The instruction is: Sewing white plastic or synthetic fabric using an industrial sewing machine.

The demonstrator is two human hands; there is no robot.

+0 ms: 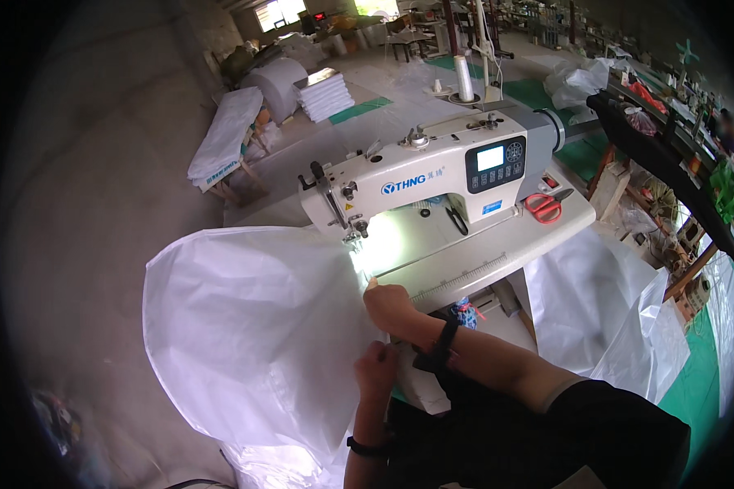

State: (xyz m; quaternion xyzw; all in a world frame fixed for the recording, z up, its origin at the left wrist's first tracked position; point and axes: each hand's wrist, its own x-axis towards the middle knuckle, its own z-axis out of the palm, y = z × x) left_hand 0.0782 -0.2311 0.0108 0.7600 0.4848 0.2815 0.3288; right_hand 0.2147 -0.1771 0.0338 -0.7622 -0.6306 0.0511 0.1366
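Note:
A white sewing machine (pixel 416 171) with a lit lamp stands on its table (pixel 473 273). A large sheet of white, slightly shiny cloth (pixel 245 318) runs under the needle end and hangs down over the left side. My right hand (pixel 390 308) is closed on the cloth's right edge, just in front of the lit needle area. Nearer to me, my left hand (pixel 377 371) is curled closed at the same edge, lower down; its fingertips are partly hidden. Dark bands circle both wrists.
Red-handled scissors (pixel 544 209) and small black thread snips (pixel 457 220) lie on the machine table. A thread cone (pixel 463 80) stands behind the machine. Folded white sheets (pixel 322 94) are stacked at the back left. More white sheeting (pixel 595 310) hangs at the right.

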